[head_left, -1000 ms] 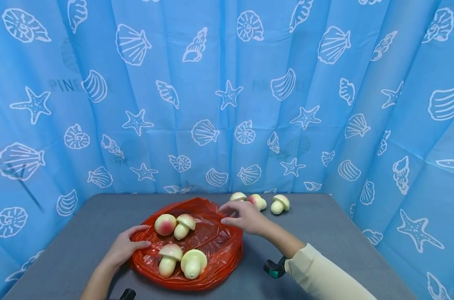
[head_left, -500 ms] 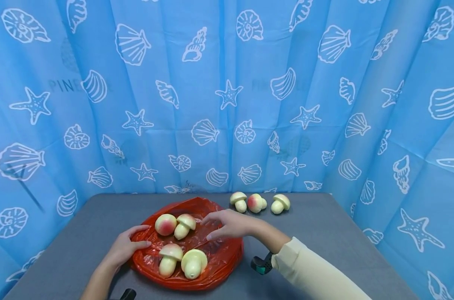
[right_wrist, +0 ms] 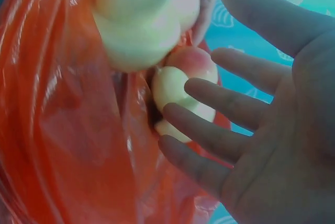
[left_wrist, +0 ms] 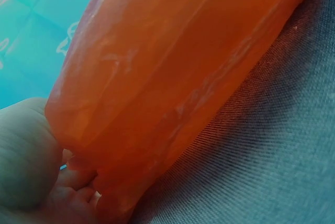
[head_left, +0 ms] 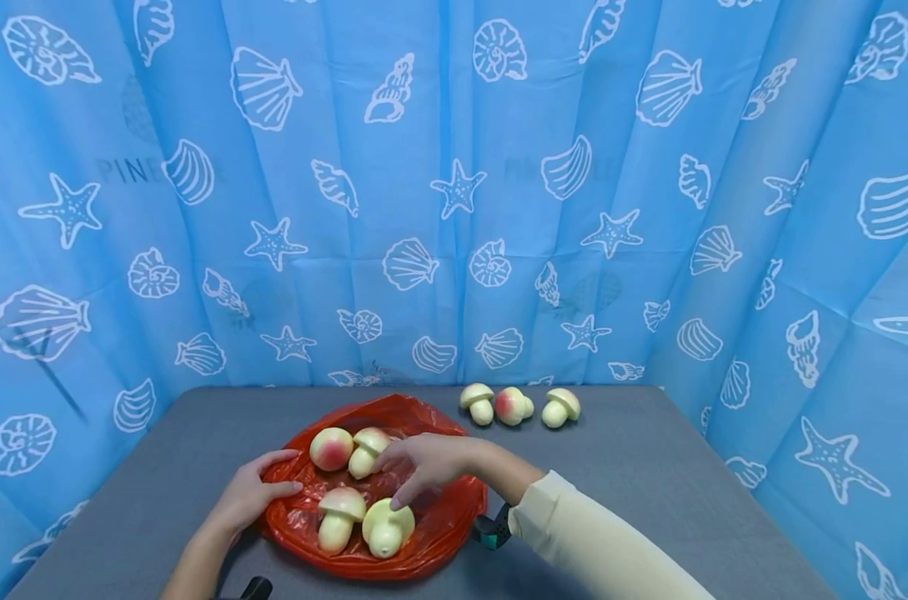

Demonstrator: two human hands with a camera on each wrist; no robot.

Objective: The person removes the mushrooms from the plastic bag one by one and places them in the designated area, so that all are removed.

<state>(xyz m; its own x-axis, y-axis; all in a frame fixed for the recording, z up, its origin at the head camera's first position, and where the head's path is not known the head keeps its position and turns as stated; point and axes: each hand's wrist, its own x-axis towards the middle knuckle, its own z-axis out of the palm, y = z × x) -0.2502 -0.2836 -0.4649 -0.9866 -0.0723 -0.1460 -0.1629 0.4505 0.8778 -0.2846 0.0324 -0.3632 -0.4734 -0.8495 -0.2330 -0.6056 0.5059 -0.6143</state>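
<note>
A red plastic bag [head_left: 454, 492] lies spread on the table with its mouth up, several toy mushrooms in it. At its left rim, my left hand [head_left: 247, 493] holds the plastic between thumb and fingers. My right hand [head_left: 431, 462] hovers over the bag's middle, its fingers spread in the right wrist view and holding nothing. Near its fingertips is a mushroom with a pinkish cap [head_left: 365, 462]; below its thumb lies a pale mushroom with its stem toward me [head_left: 384, 542]. A red-tinged mushroom [head_left: 332, 450] and another one [head_left: 337, 521] lie farther left.
Three more toy mushrooms stand or lie in a row at the table's back: one on the left [head_left: 477, 403], a red-tinged one [head_left: 513, 406], and one on the right [head_left: 560, 407]. A blue shell-print curtain [head_left: 454, 208] hangs behind the grey table [head_left: 634, 475].
My right hand has moved left and toward me, from the bag's right rim to above the mushrooms inside. My left hand and the mushrooms have stayed in place.
</note>
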